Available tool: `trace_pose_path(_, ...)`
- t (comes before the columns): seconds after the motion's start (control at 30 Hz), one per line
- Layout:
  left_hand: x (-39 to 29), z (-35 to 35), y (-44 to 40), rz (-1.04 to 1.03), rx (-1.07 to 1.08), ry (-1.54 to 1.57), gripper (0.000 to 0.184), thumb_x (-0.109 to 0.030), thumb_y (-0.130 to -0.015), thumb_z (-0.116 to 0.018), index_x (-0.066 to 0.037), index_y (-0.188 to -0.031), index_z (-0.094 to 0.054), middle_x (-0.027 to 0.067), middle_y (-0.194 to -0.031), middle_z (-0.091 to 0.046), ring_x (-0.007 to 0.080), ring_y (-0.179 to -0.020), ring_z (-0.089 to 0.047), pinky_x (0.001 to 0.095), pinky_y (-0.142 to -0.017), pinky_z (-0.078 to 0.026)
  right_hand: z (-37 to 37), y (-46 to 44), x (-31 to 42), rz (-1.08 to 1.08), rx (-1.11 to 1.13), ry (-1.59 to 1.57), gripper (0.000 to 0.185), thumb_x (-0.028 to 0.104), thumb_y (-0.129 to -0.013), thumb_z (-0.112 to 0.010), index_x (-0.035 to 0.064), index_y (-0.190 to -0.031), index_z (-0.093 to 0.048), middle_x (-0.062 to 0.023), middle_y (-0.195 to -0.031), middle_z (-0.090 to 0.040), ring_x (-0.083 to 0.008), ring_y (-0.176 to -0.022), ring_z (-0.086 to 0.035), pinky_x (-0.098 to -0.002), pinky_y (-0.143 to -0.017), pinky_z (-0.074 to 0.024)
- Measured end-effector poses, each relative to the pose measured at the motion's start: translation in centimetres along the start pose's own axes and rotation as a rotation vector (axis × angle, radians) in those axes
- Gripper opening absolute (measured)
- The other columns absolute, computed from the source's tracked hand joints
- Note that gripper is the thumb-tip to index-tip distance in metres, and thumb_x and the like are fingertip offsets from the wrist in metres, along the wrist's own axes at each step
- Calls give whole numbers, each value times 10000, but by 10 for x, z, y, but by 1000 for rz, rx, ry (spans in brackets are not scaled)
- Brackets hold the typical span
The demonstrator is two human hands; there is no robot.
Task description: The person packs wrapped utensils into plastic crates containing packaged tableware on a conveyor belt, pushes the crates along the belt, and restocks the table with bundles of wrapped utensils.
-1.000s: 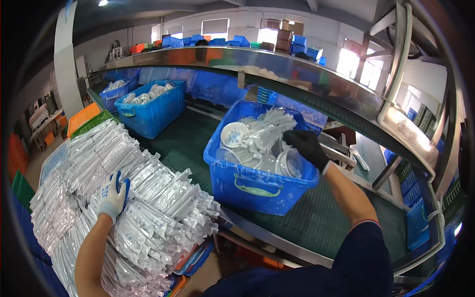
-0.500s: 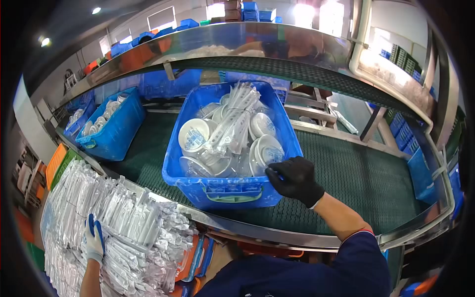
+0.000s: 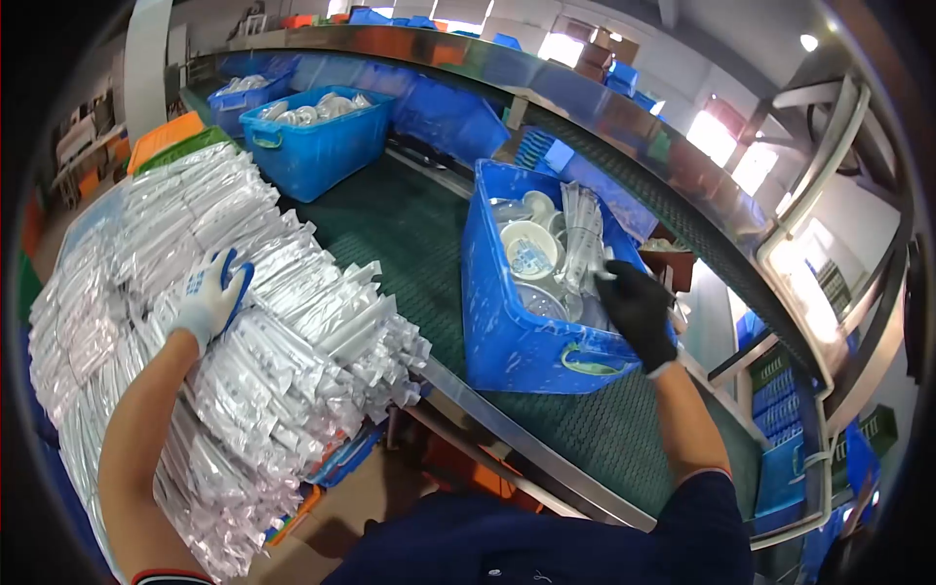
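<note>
I see a broad heap of slim, shiny, clear-wrapped packets [image 3: 283,361], banded together in rows that overlap unevenly, with loose ends jutting towards the belt. Apart from it, a deep blue tub [image 3: 507,336] stands upright on the ribbed green belt [image 3: 400,244], its walls scuffed with pale marks and a pale green handle [image 3: 590,369] on the near end. Inside I make out a similar packet bundle [image 3: 582,229] lying lengthwise over round clear-wrapped dishes; beside it, a white bowl [image 3: 530,249] shows blue print, its round mouth facing me.
</note>
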State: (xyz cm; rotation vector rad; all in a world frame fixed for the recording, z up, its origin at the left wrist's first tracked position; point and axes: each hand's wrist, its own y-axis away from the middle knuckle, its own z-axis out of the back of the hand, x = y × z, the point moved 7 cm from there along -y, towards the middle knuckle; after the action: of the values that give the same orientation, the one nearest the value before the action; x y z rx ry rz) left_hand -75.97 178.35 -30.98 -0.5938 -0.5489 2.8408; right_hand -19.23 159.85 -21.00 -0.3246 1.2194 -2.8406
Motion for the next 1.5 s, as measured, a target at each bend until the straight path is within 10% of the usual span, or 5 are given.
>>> trace_pose_path(0.13, -3, 5, 0, 29, -11, -25, 571, -433, -1004, -543, -9, -1386, -577, 203, -1430, -540, 394, -1339, -484, 437, -1118, -383, -99, -21, 96, 77, 532, 271, 921, 736, -749, -718, 30, -1333, -622, -209, -871, -744, -373, -831, -742, -460, -764, -577)
trace_pose_path(0.37, -12, 10, 4, 22, 62, -92, 649, -525, -992, -510, -28, -1405, -580, 188, -1457, -535, 384, -1388, -438, 449, -1178, -313, -154, -23, 82, -40, 472, 413, 362, 260, -839, -634, -53, -1021, -625, -263, -857, -735, -434, -809, -745, -512, -713, -590)
trace_pose_path(0.93, 9, -12, -9, 3, 104, -115, 624, -462, -1017, -509, -21, -1459, -521, 213, -1495, -511, 399, -1361, -482, 418, -1147, -363, 96, 165, -54, -214, 577, 252, 450, 280, -764, -833, 98, -1160, -719, -133, -812, -737, -289, -763, -740, -410, -738, -587)
trace_pose_path(1.07, 2, -7, -7, -33, 85, -83, 608, -467, -1012, -521, 1, -1396, -572, 239, -1405, -572, 412, -1315, -520, 430, -1118, -394, 103, 149, -6, -98, 17, 94, 450, -9, -810, -775, 41, -1250, -701, -118, -1090, -751, -218, -980, -727, -344, -881, -560)
trace_pose_path(1.5, 57, 2, -21, 202, -317, 302, 570, -431, -1076, -386, -63, -1503, -476, 271, -1505, -489, 418, -1397, -459, 436, -1170, -354, -133, 66, 296, 538, 536, -619, 865, 300, -764, -836, 53, -1509, -471, -212, -1345, -639, -361, -1111, -694, -412, -928, -562)
